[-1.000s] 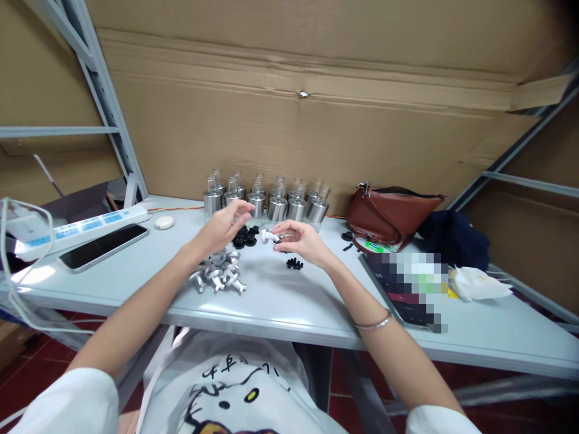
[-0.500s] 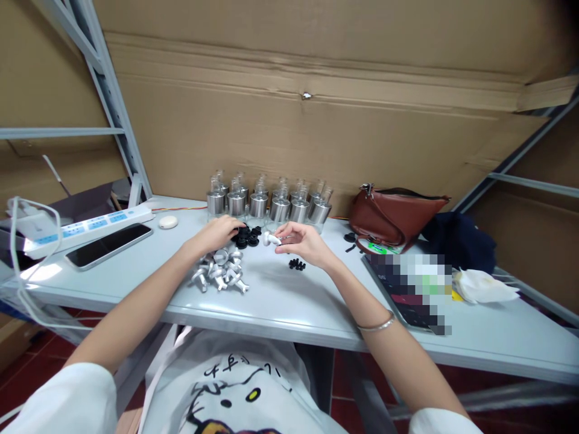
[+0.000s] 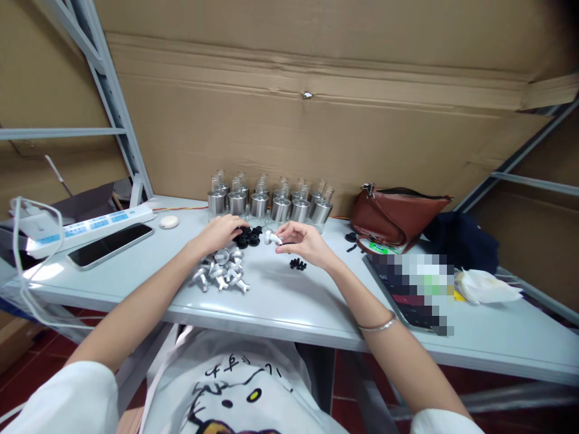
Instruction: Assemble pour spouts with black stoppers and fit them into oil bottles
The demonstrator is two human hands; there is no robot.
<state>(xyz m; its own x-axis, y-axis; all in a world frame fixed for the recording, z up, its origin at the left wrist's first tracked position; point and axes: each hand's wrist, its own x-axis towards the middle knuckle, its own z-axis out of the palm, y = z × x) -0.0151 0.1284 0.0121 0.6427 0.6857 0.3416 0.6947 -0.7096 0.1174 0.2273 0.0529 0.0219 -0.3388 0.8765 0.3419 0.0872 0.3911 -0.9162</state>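
Note:
My left hand (image 3: 220, 231) reaches down onto a heap of black caps (image 3: 249, 235), fingers curled over them; whether it holds one I cannot tell. My right hand (image 3: 303, 241) pinches a small silver pump head (image 3: 270, 237) just above the table. A pile of silver pump heads (image 3: 221, 272) lies under my left wrist. A few small black pieces (image 3: 297, 263) sit under my right hand. A row of silver-collared glass bottles (image 3: 269, 204) stands behind both hands.
The pale table (image 3: 280, 301) holds a black phone (image 3: 110, 245), a white power strip (image 3: 88, 227) and a small white oval object (image 3: 169, 222) at left. A brown bag (image 3: 394, 217), a dark cloth (image 3: 461, 240), a blurred tablet (image 3: 409, 286) and crumpled tissue (image 3: 486, 286) lie at right. Cardboard walls stand behind.
My left hand dropped from mid-air, fingers spread, onto the black caps and curled. My right hand stayed put with the pump head.

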